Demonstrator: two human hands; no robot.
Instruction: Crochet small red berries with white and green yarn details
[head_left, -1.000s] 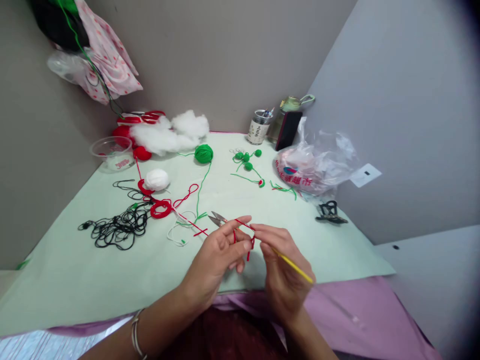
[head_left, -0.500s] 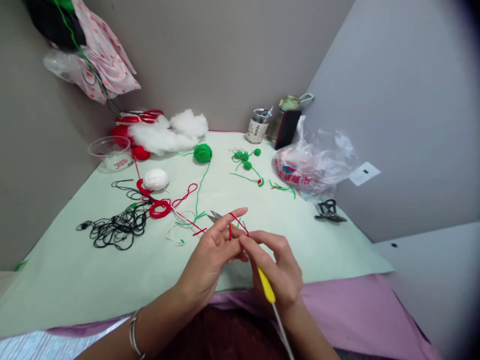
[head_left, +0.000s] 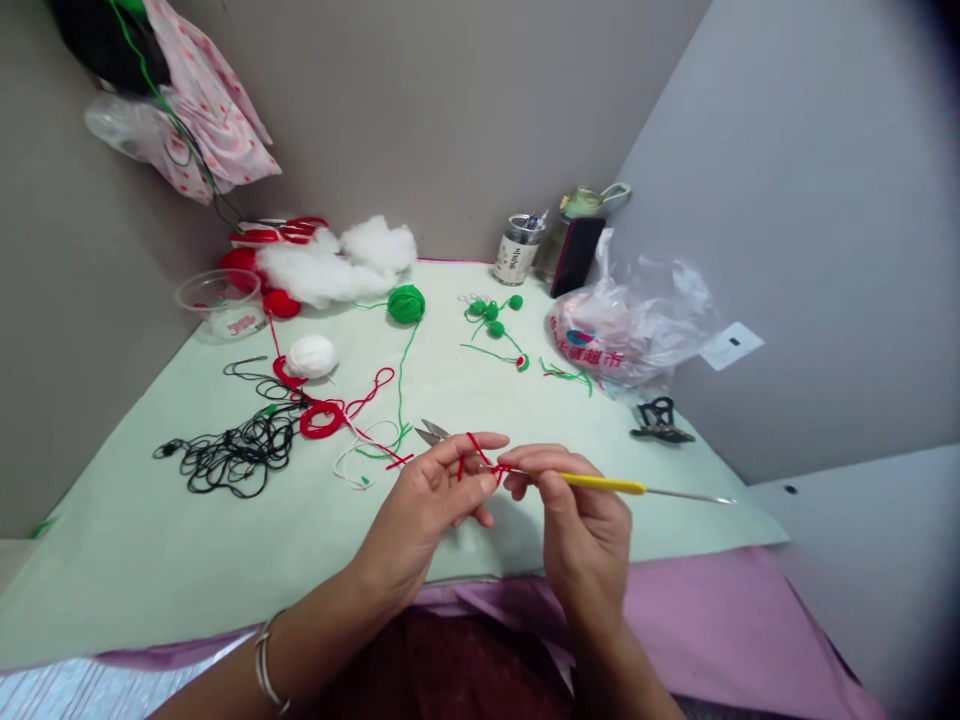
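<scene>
My left hand point(head_left: 431, 505) is closed on red yarn point(head_left: 480, 450), which loops over its raised index finger and is pinched near the thumb. In my right hand point(head_left: 585, 520) is a crochet hook with a yellow handle point(head_left: 607, 484); it lies nearly level, its metal end pointing right and the other end at the red yarn between the hands. Scissors point(head_left: 431, 433) lie just behind my left fingers, partly hidden. A red yarn coil point(head_left: 321, 420) rests on the table to the left, beside a white yarn ball point(head_left: 312, 357).
Tangled black cord point(head_left: 240, 450) and a clear plastic bowl point(head_left: 219, 305) lie left. Behind are white stuffing point(head_left: 337, 265), a green yarn ball point(head_left: 406, 304) and small green balls point(head_left: 492, 312). A pen can point(head_left: 517, 250), phone point(head_left: 577, 257), plastic bag point(head_left: 630, 325) and black clip point(head_left: 661, 420) stand right.
The hook has swung from pointing down toward me to lying nearly level, pointing right. My right hand has turned with it, and my left index finger has lowered a little.
</scene>
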